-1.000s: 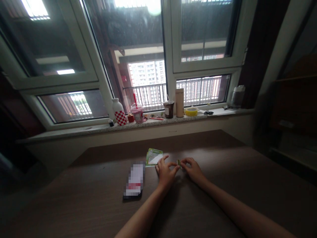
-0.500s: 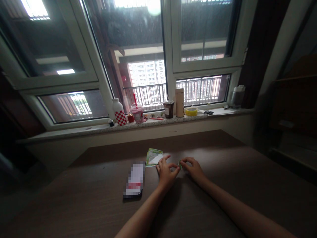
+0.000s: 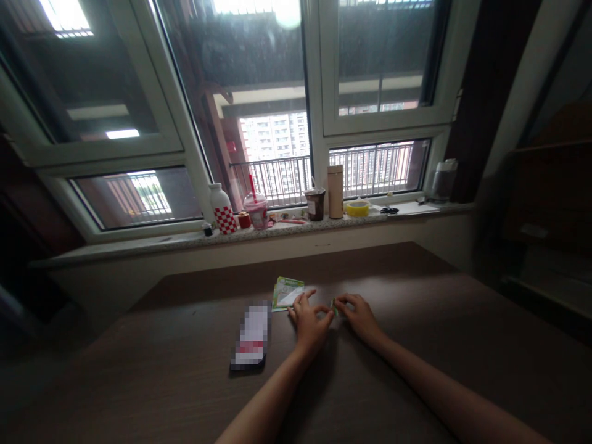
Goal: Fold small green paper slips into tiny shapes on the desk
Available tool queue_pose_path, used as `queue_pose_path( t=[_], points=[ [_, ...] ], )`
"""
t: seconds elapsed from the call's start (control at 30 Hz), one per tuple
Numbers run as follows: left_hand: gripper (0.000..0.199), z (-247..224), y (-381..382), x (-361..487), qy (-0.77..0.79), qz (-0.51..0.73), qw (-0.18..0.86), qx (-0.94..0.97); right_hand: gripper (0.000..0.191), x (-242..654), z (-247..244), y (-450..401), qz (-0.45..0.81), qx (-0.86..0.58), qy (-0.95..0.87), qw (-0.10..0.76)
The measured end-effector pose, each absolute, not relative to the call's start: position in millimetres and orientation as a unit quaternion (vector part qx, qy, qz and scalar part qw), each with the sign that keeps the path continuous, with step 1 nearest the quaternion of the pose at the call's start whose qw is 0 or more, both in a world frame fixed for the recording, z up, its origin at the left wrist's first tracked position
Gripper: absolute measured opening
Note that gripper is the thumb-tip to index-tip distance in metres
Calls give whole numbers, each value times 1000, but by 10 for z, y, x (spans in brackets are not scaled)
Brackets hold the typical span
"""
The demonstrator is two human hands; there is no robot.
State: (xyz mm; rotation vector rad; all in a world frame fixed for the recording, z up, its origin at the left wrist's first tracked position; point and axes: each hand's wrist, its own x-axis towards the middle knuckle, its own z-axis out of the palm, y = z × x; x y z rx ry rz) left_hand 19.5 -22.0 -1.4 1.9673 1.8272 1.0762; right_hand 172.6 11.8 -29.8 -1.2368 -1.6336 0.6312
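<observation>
My left hand (image 3: 311, 322) and my right hand (image 3: 359, 318) meet over the brown table (image 3: 388, 271), thumb and forefinger of each pinched on a small green-and-white piece (image 3: 333, 306). It looks like a thin slip, too small to make out further. The other fingers of my left hand spread toward a green-bordered card or packet (image 3: 283, 295), which lies flat and is partly covered by them. Left of that hand rests a flat dark-edged object (image 3: 251, 338) with a blurred white and red face.
Along the windowsill (image 3: 185, 239) stand a red-checked white bottle (image 3: 224, 213), a pink drink cup (image 3: 257, 213), a dark drink cup (image 3: 316, 205) and a tan flask (image 3: 335, 191). Further right are yellow tape (image 3: 357, 208), black scissors (image 3: 389, 210) and a clear jug (image 3: 444, 179).
Both hands have shifted very slightly left together, with the small green-and-white piece still between their fingertips. Everything else stays where it was.
</observation>
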Motion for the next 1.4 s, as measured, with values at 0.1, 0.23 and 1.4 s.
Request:
queue_pose_path(
  t=[0.1, 0.23, 1.4],
  points=[
    [9, -19, -209, 177, 634, 375, 121, 666, 32, 1752, -309, 117, 268, -504, -678, 463],
    [8, -19, -206, 176, 635, 372, 126, 665, 20, 1763, -314, 123, 264, -517, -686, 438],
    [12, -31, -233, 167, 660, 283, 65, 693, 14, 1739, -312, 63, 127, -595, -720, 335]
  ],
)
